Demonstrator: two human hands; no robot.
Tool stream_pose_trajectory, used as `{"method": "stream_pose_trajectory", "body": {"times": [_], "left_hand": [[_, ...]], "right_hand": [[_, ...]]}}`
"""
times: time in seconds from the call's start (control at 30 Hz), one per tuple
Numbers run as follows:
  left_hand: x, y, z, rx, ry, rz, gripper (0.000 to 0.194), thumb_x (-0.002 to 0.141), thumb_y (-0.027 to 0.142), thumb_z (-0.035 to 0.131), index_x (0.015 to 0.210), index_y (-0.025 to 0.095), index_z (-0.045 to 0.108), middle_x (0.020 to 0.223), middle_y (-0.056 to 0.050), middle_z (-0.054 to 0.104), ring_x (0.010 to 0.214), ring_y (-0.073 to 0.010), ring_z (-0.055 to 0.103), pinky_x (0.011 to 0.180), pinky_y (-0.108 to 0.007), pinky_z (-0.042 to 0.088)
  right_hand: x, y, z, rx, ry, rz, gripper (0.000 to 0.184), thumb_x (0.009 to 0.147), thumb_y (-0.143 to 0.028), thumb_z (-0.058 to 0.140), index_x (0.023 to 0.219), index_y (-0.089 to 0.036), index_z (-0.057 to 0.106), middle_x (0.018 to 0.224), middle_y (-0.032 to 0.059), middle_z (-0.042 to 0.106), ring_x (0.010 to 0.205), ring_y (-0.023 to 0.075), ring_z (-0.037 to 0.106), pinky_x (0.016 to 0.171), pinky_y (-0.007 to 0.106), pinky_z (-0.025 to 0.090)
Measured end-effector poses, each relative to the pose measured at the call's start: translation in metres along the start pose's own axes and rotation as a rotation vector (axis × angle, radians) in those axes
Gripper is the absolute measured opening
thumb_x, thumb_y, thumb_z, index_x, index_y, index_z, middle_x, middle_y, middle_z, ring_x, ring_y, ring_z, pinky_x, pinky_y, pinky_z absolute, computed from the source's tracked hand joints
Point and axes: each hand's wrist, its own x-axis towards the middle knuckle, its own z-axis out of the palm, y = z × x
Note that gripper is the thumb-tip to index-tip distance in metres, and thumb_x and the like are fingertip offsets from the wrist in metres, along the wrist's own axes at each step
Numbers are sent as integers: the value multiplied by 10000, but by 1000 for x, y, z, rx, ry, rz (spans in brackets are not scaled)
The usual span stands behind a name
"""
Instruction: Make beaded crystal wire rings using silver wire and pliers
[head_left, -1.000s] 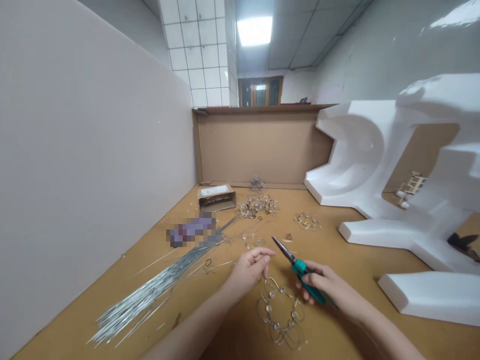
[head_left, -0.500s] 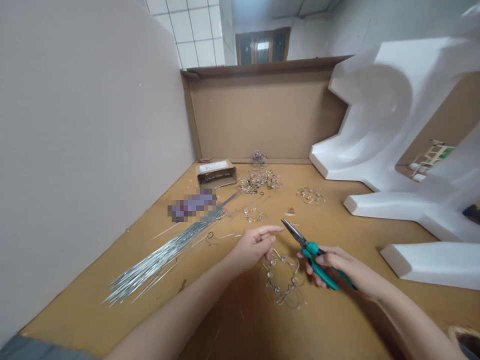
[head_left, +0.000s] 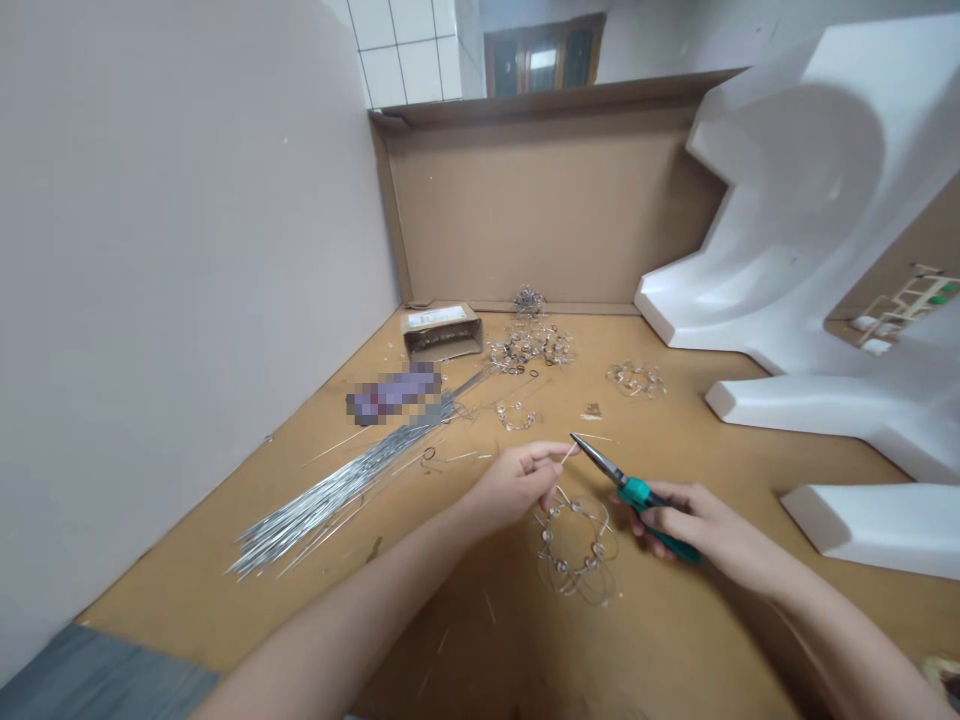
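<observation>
My right hand (head_left: 679, 515) is closed around the green handles of long-nose pliers (head_left: 626, 485). Their dark jaws point up and left, with the tips together at the end of a short light wire. That wire sticks out between the thumb and forefinger of my left hand (head_left: 525, 480), which is pinched on it. Just below the fingers hangs or lies a wire ring (head_left: 546, 537) with clear bead-like pieces and thin loops around it. Whether the pinched wire is part of this ring, I cannot tell for sure.
A bundle of straight silver wires (head_left: 337, 485) lies on the left. Behind are a small open cardboard box (head_left: 442, 335), a pile of wire rings (head_left: 529, 345) and another ring (head_left: 635, 379). White foam packing (head_left: 810, 400) stands at the right; a cardboard wall (head_left: 540, 210) closes the back.
The pliers' handles have closed together, and their tips have come to the wire at my left fingertips. My left forefinger has bent in toward the thumb. The view has shifted slightly.
</observation>
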Motion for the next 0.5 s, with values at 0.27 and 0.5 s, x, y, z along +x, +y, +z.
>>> {"method": "stream_pose_trajectory", "body": {"times": [0.27, 0.5], "left_hand": [[-1, 5, -1, -9, 3, -43, 405, 811, 311, 422, 1186, 176, 496, 467, 67, 458, 383, -49, 303, 425, -178, 255], [1, 7, 0, -153, -36, -120, 396, 754, 194, 410, 1128, 121, 518, 423, 69, 469, 328, -41, 257, 371, -177, 188]], "right_hand": [[-3, -2, 2, -322, 155, 1, 156, 752, -326, 435, 744, -197, 522, 556, -41, 432, 515, 108, 369, 475, 239, 268], [-1, 4, 19, -1099, 496, -25, 146, 752, -316, 415, 818, -224, 506, 653, 10, 565, 525, 154, 495, 480, 252, 237]]}}
